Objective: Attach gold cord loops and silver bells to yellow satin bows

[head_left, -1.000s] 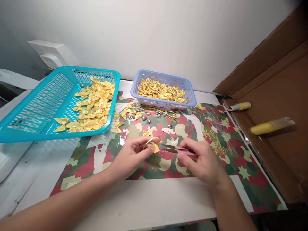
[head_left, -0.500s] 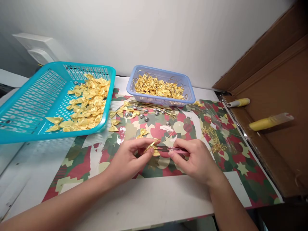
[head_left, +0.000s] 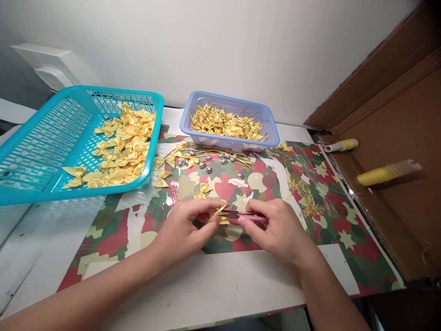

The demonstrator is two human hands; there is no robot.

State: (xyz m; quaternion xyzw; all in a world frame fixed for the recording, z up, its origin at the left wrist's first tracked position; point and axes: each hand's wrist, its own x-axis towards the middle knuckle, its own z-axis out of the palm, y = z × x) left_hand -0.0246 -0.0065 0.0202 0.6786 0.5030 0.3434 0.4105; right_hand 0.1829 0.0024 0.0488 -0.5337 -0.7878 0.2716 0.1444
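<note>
Between thumb and fingertips, my left hand (head_left: 191, 225) pinches a loop of gold wire (head_left: 220, 210). My right hand (head_left: 275, 227) is closed on small pink-handled pliers (head_left: 253, 216), whose dark jaws point left and meet the wire by my left fingertips. Whether the jaws grip the wire is too small to tell. A yellow ribbon bow (head_left: 223, 220) shows partly beneath the jaws. Just beyond my left hand lies another yellow bow (head_left: 203, 190) on the patterned sheet (head_left: 241, 246).
A teal basket (head_left: 156, 138) of yellow bows stands left; a lilac basket (head_left: 227, 140) of bows with gold wire stands behind. Silver bells (head_left: 208, 169) and gold wires (head_left: 220, 151) lie before it. Thin gold pieces (head_left: 310, 202) lie right, near a cardboard wall (head_left: 396, 115) with two yellow-wrapped tubes (head_left: 386, 174).
The gold wire loop has turned in my left fingers and now appears more edge-on. The pliers have shifted slightly left. The camera view has moved a little.
</note>
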